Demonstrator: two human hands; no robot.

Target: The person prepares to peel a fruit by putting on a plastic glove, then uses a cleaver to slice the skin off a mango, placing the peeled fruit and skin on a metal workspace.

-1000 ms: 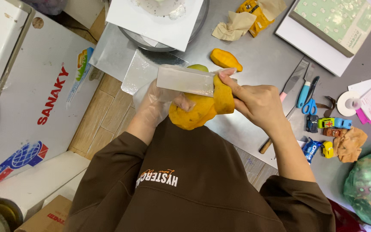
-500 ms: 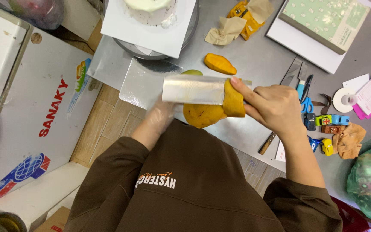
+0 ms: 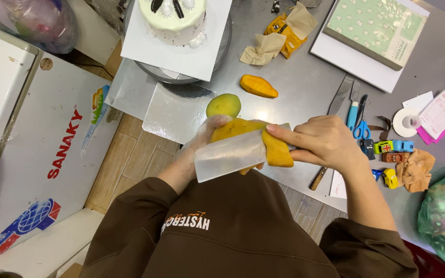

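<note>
- A peeled mango (image 3: 243, 135) is held above the edge of the steel surface (image 3: 305, 87), close to the person's chest.
- The left hand (image 3: 202, 146), in a thin clear glove, is wrapped around the fruit from below, with the fingers closed on it.
- A broad cleaver blade (image 3: 227, 157) is gripped by the right hand (image 3: 323, 141), which is closed around the handle, the thumb stretched along the blade's back.
- A thick slab of orange flesh (image 3: 276, 149) is seen at the blade's right side, still touching the fruit — whether it is fully cut free cannot be told.
- As far as can be judged, peeling is finished and slicing is under way: one cut piece (image 3: 258, 86) already lies on the surface, while most of the fruit is still whole in the hand.
- A second mango (image 3: 223, 105), unpeeled and yellow-green, is left untouched just beyond the hands.
- The held fruit looks wet, smooth and deep orange — slippery to grip, by the look of it.
- Farther off, a white cake (image 3: 173, 18) stands on a square board, and blue scissors (image 3: 357, 121) lie to the right.
</note>
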